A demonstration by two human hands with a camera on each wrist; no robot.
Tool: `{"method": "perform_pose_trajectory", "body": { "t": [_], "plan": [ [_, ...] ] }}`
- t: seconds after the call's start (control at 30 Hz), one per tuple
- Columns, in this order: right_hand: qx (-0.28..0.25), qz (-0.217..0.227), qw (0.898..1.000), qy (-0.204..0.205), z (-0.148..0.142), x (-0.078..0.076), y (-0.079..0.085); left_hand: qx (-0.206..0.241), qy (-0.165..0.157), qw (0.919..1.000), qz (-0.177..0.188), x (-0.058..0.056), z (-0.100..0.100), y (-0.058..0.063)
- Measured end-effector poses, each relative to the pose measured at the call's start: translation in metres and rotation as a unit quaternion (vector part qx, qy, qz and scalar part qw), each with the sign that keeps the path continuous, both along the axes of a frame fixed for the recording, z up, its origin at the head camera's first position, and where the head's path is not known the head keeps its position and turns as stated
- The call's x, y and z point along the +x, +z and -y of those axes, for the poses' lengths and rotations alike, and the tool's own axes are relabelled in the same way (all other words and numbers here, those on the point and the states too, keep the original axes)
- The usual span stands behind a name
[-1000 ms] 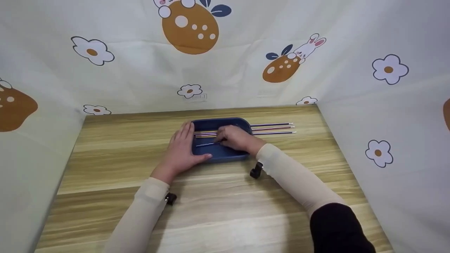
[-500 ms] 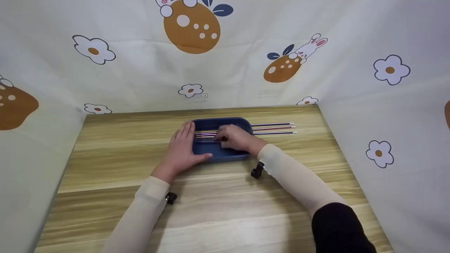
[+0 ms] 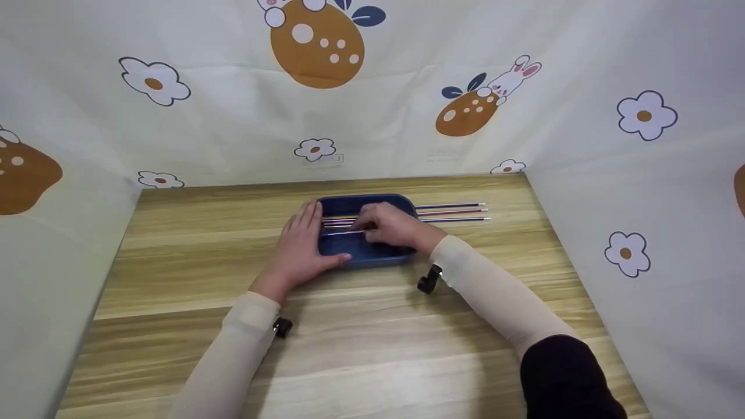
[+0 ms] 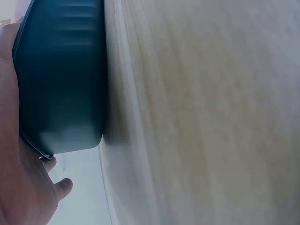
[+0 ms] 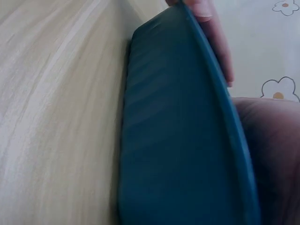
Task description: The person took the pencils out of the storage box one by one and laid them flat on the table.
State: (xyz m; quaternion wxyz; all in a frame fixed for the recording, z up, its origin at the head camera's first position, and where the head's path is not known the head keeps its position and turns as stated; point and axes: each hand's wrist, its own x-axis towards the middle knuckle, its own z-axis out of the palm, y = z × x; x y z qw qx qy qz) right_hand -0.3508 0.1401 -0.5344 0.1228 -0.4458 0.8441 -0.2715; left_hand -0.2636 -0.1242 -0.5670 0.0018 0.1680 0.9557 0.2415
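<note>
Patterned cloth (image 3: 233,128) surrounds our table (image 3: 361,355). Near its back edge, our left hand (image 3: 300,238) rests, fingers straight, on a blue tray's (image 3: 375,254) left rim; our right hand (image 3: 396,226) pinches a pencil (image 3: 340,233) inside, beside other pencils (image 3: 339,222).

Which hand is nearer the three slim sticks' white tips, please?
Right: the right hand, partly inside the blue rectangular tray, is left of the white tips; the left hand is farther left.

Bunny-and-flower-printed sheeting (image 3: 233,128) around a wood-grain tabletop (image 3: 361,343) shows a screened-off booth.
</note>
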Motion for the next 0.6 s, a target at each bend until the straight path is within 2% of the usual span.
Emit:
{"method": "perform_pose_trajectory", "body": {
  "t": [0.37, 0.6],
  "plan": [
    [-0.028, 0.005, 0.999, 0.015, -0.015, 0.003, 0.017, 0.008, 0.002, 1.0, -0.004, 0.0, -0.001, -0.002],
    [-0.036, 0.022, 0.999, 0.002, -0.028, 0.003, 0.023, 0.01, 0.002, 0.9999, -0.01, -0.001, -0.001, -0.002]
  ]
}}
